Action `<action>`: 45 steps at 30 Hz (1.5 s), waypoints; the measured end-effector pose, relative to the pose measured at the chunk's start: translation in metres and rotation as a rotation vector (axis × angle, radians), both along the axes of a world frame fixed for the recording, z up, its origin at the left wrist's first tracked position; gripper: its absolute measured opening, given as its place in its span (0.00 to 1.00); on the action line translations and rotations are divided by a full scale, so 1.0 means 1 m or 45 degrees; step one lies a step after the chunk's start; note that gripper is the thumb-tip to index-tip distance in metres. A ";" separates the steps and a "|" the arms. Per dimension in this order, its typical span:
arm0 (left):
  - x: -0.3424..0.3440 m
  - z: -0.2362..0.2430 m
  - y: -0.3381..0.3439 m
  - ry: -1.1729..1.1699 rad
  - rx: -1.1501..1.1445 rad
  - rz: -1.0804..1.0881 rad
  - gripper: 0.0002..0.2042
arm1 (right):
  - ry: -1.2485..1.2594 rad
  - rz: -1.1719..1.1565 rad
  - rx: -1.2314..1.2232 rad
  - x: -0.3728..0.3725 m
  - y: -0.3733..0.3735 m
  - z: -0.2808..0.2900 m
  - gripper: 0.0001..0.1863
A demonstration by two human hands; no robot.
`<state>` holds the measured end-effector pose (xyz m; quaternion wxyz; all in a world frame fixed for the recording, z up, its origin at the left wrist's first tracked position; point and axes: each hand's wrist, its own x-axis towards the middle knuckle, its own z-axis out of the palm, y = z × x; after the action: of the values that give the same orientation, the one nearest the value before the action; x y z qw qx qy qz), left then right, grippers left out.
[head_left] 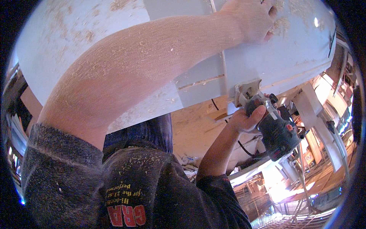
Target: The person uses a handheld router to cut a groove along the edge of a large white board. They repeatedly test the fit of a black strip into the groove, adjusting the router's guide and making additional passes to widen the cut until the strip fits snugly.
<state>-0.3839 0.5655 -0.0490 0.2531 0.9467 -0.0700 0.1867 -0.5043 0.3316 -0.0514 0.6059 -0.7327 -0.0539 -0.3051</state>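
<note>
My left forearm, dusted with fine wood shavings, stretches across a pale panel (76,30). At the top, my left hand (253,23) is curled on that panel and partly cut off; what its fingers hold is unclear. My right hand (246,120) grips a dark, hand-held power router (278,135) with a clear part on its side and a metal base near the panel's near edge. A narrow strip (225,76) runs across the panel beside grey rectangular areas, with shavings scattered over the surface.
Below the panel is a dusty tan surface (196,133) with a black cord and offcuts. My dark shirt and jeans show at the bottom. To the right are boards (312,114), hoses and a cluttered, brightly lit workshop; more stacked material lines the left rim.
</note>
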 end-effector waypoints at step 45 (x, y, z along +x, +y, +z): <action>0.002 -0.003 -0.012 0.040 0.060 -0.003 0.24 | 0.103 -0.141 0.225 0.099 -0.049 0.011 0.27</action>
<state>-0.3817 0.5531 -0.0521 0.2319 0.9552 -0.0713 0.1697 -0.4057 0.2824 -0.0405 0.6521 -0.6899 0.0385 -0.3119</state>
